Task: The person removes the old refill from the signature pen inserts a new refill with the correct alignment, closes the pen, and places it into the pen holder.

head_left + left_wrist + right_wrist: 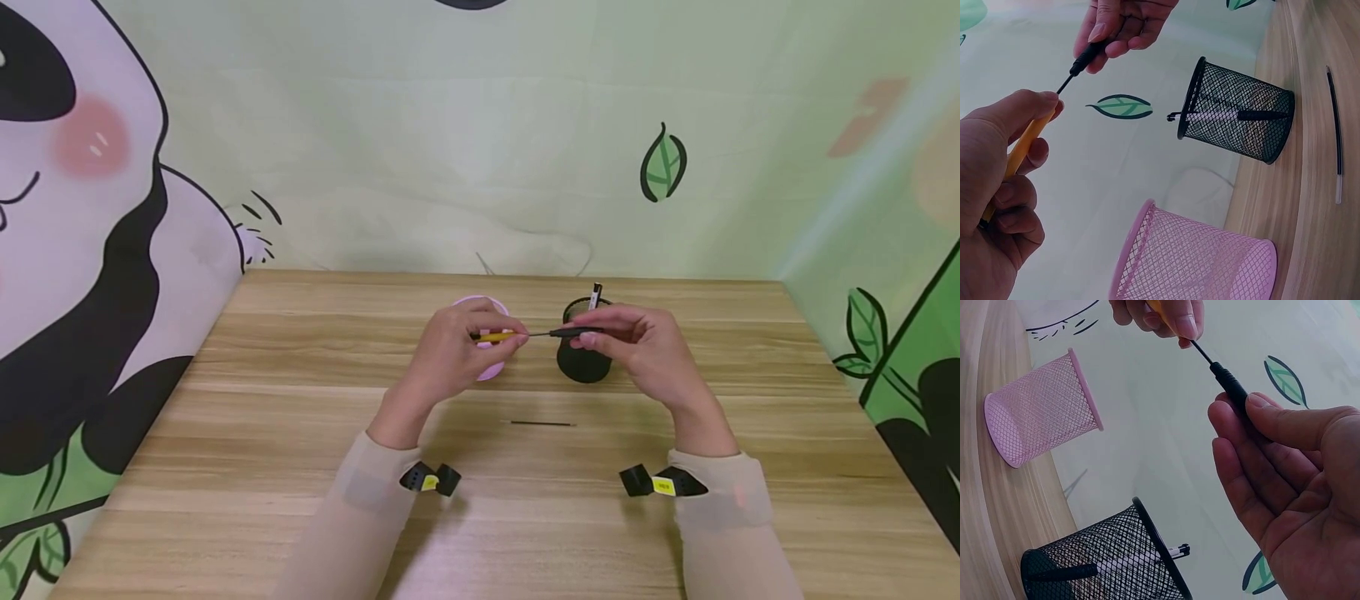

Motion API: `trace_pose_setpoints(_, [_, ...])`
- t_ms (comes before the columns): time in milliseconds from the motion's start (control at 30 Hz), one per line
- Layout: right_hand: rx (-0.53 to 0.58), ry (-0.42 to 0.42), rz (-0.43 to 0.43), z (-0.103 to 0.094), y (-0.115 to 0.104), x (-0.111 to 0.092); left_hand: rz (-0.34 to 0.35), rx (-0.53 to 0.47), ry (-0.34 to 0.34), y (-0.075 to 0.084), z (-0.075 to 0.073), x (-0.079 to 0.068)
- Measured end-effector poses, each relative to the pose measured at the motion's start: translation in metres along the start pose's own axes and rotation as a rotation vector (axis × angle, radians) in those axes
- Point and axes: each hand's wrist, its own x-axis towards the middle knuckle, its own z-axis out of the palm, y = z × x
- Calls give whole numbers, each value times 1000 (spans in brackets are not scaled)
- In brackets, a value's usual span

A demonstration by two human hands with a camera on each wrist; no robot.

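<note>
In the head view my left hand (450,354) pinches a yellow pen barrel (1025,144) between thumb and fingers, its dark rear end down by the palm. Facing it, my right hand (656,354) holds a black ribbed pen grip (1230,384) with thumb and fingertips. A thin dark refill (1201,351) bridges the two parts, roughly in line with both. Both hands are raised above the table, in front of the cups. Below them on the wood lies a separate pen refill (543,423), dark with a clear end.
A pink mesh cup (1210,256) stands behind my left hand, partly covered by it in the head view. Beside it, a black mesh cup (583,365) holds a white and black pen (596,297). The wooden table (300,417) meets a printed wall behind.
</note>
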Motion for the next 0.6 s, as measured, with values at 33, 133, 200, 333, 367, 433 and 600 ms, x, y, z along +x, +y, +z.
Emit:
trace_pose_setpoints(33, [5,2,0,0,0,0,-1,-1,0,0,0,0])
trace_pose_setpoints(133, [15,2,0,-1,0,0,2,-7,2,0,-1,0])
trace_pose_setpoints(200, [21,1,0,-2,0,-1,4,-5,1,-1,-1,-1])
trace_pose_setpoints(333, [21,7,-10,-3,0,-1,3,-8,2,-2,-3,-2])
trace_pose_setpoints(367, [24,9,-12,-3,0,-1,1,-10,3,-2,-3,-2])
trace_pose_setpoints(433, [26,13,-16,-4,0,-1,-3,-15,6,-2,-4,-2])
trace_pose_setpoints(600, [36,15,-23,-5,1,-1,-13,-25,10,-2,-6,-2])
